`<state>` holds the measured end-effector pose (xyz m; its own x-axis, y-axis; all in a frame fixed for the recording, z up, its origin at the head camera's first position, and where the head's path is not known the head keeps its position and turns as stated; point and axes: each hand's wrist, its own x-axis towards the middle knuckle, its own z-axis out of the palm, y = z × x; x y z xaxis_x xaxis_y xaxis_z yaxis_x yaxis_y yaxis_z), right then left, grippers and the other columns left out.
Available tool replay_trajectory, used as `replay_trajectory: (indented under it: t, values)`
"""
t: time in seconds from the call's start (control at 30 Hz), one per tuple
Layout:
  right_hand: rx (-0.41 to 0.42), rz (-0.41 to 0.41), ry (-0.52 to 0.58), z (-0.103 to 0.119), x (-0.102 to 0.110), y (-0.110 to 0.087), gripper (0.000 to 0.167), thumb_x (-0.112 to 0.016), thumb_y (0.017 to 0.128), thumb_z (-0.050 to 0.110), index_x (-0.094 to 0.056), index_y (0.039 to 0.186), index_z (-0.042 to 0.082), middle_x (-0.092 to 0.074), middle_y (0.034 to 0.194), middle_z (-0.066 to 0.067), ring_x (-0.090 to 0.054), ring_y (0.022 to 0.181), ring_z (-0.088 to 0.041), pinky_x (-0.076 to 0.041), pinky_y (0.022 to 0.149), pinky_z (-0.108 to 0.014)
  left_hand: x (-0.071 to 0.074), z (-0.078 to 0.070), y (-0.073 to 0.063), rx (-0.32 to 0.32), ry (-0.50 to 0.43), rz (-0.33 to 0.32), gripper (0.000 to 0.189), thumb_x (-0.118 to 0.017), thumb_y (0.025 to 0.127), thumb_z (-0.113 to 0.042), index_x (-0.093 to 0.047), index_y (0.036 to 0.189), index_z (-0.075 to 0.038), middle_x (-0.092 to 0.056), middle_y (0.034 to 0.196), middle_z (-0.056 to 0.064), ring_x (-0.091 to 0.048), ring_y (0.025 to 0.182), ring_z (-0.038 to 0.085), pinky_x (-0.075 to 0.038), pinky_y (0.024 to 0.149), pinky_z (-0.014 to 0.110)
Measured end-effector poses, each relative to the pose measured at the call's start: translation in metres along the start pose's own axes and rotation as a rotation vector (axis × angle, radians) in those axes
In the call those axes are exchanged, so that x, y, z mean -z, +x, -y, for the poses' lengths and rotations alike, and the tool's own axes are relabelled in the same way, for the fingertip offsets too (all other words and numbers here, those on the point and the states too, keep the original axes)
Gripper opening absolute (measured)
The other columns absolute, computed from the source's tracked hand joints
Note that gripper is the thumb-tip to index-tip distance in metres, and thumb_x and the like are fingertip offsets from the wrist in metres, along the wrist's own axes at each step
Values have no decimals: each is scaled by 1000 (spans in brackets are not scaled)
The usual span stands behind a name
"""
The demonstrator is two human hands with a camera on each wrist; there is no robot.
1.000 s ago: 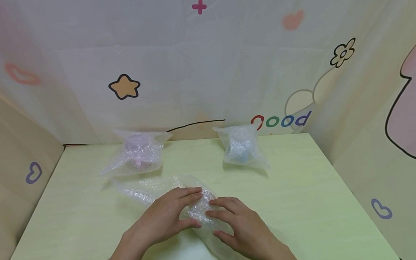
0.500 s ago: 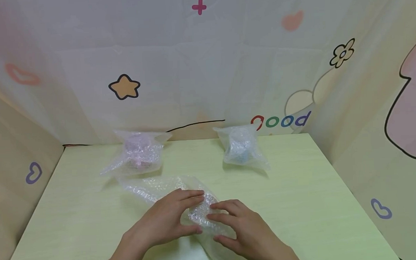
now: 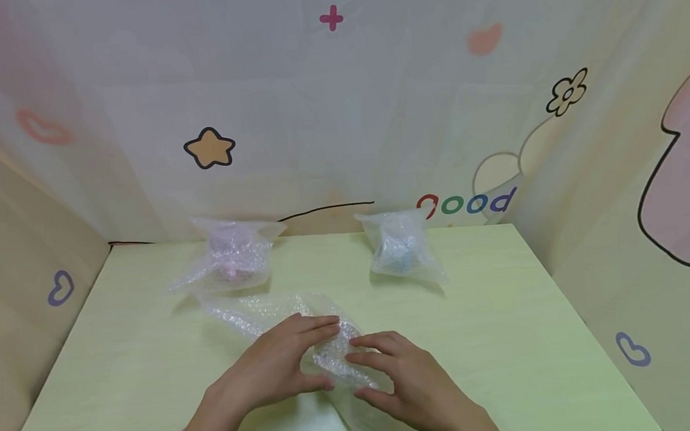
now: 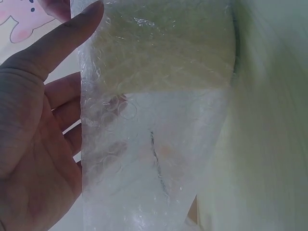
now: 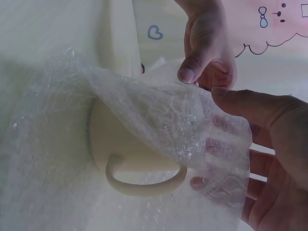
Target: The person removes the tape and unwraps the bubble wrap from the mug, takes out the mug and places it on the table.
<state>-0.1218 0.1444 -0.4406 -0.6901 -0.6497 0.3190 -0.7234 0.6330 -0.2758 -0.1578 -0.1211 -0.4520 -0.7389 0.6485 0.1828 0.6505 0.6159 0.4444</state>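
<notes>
A cream mug (image 5: pixel 118 139) lies near the front of the table, partly covered by a sheet of bubble wrap (image 3: pixel 248 311). Its handle (image 5: pixel 144 186) sticks out from under the folded edge in the right wrist view; from the head camera the wrap and hands hide most of it. My left hand (image 3: pixel 278 357) holds the wrap's upper fold, thumb on the near side and fingers behind it, as the left wrist view shows. Opposite, my right hand (image 3: pixel 408 378) grips the same fold, its fingers showing through the clear film.
Two bubble-wrapped bundles stand at the table's back edge: a pinkish one (image 3: pixel 235 254) on the left, a bluish one (image 3: pixel 402 245) on the right. Printed cloth (image 3: pixel 296 116) encloses the pale green table (image 3: pixel 514 324) at the back and sides.
Both hands have shifted very slightly right and toward the front, with the wrap drawn along. A bright fold now shows beside my right fingers. The head view has tilted slightly up.
</notes>
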Motion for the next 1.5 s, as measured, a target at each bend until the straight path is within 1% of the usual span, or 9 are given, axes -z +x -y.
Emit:
replay_trajectory:
  t: [0.17, 0.3, 0.53, 0.6, 0.7, 0.83, 1.13, 1.33, 1.5]
  values:
    - [5, -8, 35, -1, 2, -1, 41, -80, 91, 39, -72, 128, 24, -66, 138, 6, -63, 127, -14, -60, 97, -37, 1, -1, -1, 18, -7, 26, 80, -87, 79, -50, -60, 146, -14, -54, 156, -7, -53, 141, 19, -34, 125, 52]
    - [13, -14, 75, -2, 4, -1, 38, -76, 95, 40, -72, 129, 23, -67, 138, 5, -64, 127, -14, -59, 98, -38, 2, -2, -2, 43, -23, 48, 93, -86, 77, -57, -50, 154, -19, -52, 157, -8, -53, 142, 14, -29, 128, 51]
    - [-31, 3, 155, -4, 7, -2, 35, -68, 101, 39, -70, 131, 22, -67, 139, 4, -65, 128, -14, -59, 100, -39, -1, -3, -1, 36, -18, 30, 104, -81, 77, -65, -37, 161, -22, -49, 159, -9, -55, 140, 11, -26, 129, 52]
    - [-61, 14, 195, -6, 7, -3, 34, -65, 103, 37, -69, 133, 22, -67, 140, 5, -64, 129, -14, -58, 102, -40, -3, -4, 0, 50, -20, 10, 101, -80, 82, -61, -33, 163, -23, -51, 158, -9, -56, 139, 12, -26, 129, 51]
    - [-89, 18, 257, -8, 7, -3, 34, -62, 104, 34, -67, 136, 22, -68, 139, 7, -65, 130, -14, -57, 103, -40, -6, -5, 1, 57, -10, -32, 97, -80, 90, -41, -24, 166, -23, -58, 153, -6, -61, 135, 14, -29, 128, 50]
    - [-89, 7, 304, -10, 7, -3, 32, -61, 106, 30, -66, 136, 21, -69, 135, 9, -66, 126, -13, -58, 103, -38, -10, -7, 2, 56, 14, -81, 98, -81, 89, -18, -21, 167, -22, -63, 148, -3, -66, 128, 17, -33, 125, 51]
    - [-101, -7, 414, -16, 10, -4, 30, -55, 109, 22, -67, 136, 20, -72, 131, 4, -70, 118, -13, -60, 97, -35, -12, -15, 2, 185, -4, -138, 106, -86, 86, -33, -17, 167, -26, -51, 157, -3, -62, 131, 14, -33, 126, 47]
    - [-169, -14, 447, -21, 14, -6, 29, -50, 111, 22, -68, 133, 21, -73, 128, 6, -72, 112, -12, -61, 91, -31, -15, -19, 3, 193, 84, -225, 94, -89, 81, -40, -39, 157, -12, -57, 150, 3, -57, 136, 23, -35, 125, 46]
    - [-212, -70, 440, -26, 18, -6, 28, -50, 111, 21, -68, 131, 23, -75, 124, 8, -74, 107, -14, -61, 87, -29, -16, -24, 2, 187, 136, -264, 72, -90, 79, -39, -58, 138, -12, -67, 130, 1, -63, 123, 23, -50, 112, 41]
